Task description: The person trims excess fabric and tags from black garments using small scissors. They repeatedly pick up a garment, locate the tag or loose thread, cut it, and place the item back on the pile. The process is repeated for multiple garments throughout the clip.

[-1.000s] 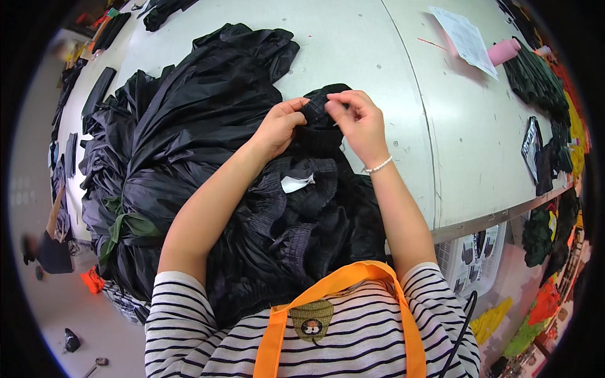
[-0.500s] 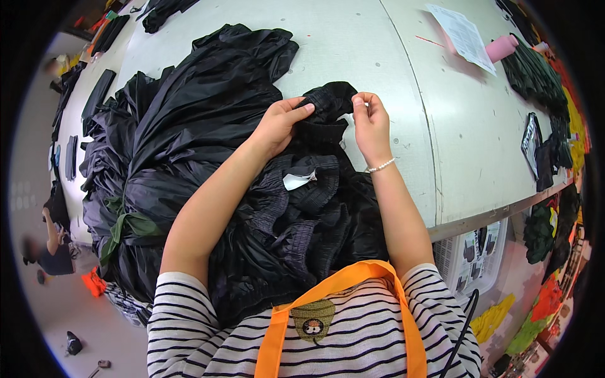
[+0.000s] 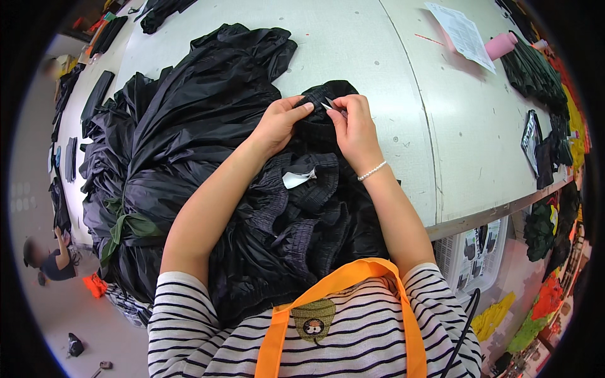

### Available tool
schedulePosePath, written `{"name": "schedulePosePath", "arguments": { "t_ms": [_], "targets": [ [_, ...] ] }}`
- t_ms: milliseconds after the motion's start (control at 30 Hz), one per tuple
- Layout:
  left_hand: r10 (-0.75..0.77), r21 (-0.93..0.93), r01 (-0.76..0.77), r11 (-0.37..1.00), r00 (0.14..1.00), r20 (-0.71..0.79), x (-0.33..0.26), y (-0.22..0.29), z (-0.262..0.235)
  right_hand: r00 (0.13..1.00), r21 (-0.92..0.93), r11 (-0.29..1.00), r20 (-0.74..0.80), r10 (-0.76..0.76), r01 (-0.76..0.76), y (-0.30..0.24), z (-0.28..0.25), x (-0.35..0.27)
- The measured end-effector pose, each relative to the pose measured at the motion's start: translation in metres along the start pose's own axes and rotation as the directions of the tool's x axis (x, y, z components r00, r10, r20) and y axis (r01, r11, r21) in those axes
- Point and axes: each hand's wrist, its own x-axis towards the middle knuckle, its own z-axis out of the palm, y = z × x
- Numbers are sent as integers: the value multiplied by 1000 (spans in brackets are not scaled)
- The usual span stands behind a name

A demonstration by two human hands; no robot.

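Black ribbed cloth fills the near edge of the bench (image 3: 378, 57) — a gathered garment (image 3: 309, 214) bunched up against the person's striped shirt, with a small white tag (image 3: 296, 179) showing in its folds. Both hands work at the far end of it, where a knitted cuff or waistband (image 3: 318, 120) is pulled up onto the pale surface. The left hand (image 3: 274, 126) pinches the band's edge between thumb and fingers, holding it taut; the right hand (image 3: 353, 129) is closed on a small metal tool (image 3: 329, 104), seemingly thread snips, its tip set against the same edge.

This looks like a trimming or checking step on the band's seam. The coming move would call for a steady pinch and a very small, careful snip — only a loose thread, not the knit itself.

To the left lies a heap of shiny black jackets (image 3: 170, 145), one bundle tied with a dark green strip (image 3: 123, 227). Far off on the bench lie a printed sheet (image 3: 463, 31) and a pink roll (image 3: 501, 45).
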Motion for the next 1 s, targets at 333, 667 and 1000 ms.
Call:
{"name": "schedulePosePath", "arguments": {
  "t_ms": [333, 667, 1000],
  "targets": [
    [14, -15, -15, 1000, 999, -47, 0, -2, 2, 995, 25, 996, -58, 82, -81, 8, -1, -1],
    [-42, -344, -45, 938, 970, -239, 3, 11, 4, 777, 366, 694, 166, 607, -620, 66, -23, 9],
    [524, 631, -289, 720, 823, -221, 15, 5, -11, 887, 564, 689, 228, 401, -456, 57, -8, 48]
  ]
}}
